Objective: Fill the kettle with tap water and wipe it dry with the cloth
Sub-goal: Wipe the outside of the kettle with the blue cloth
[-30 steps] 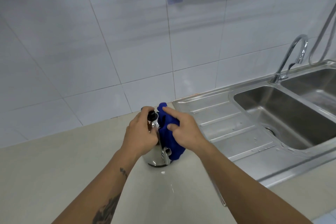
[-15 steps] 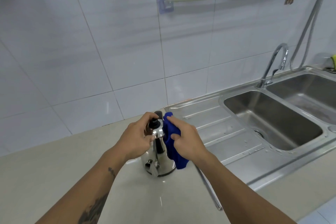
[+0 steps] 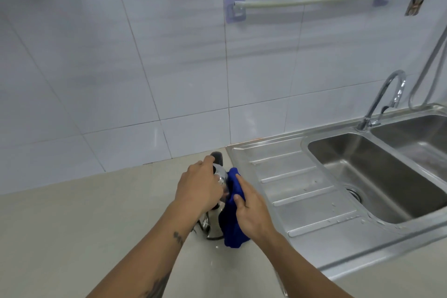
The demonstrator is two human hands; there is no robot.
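The kettle (image 3: 219,203) stands on the counter (image 3: 72,237) beside the sink (image 3: 302,201), turned since a moment ago under the left hand (image 3: 197,187), whose fingers curl closed over its lid. The right hand (image 3: 251,210) has slid lower, fingers pressing the cloth (image 3: 233,230) flat against the kettle's side, so wiping looks well underway

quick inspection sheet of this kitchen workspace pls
surface: beige countertop, a few water drops near the kettle base
job's things: steel kettle upright on the countertop; blue cloth pressed on its right side
clutter: nothing seen
grippers: left hand grips the kettle top; right hand holds the cloth
cables: nothing seen
surroundings: steel sink with wet drainboard on the right, tap not running, tiled wall with towel rail
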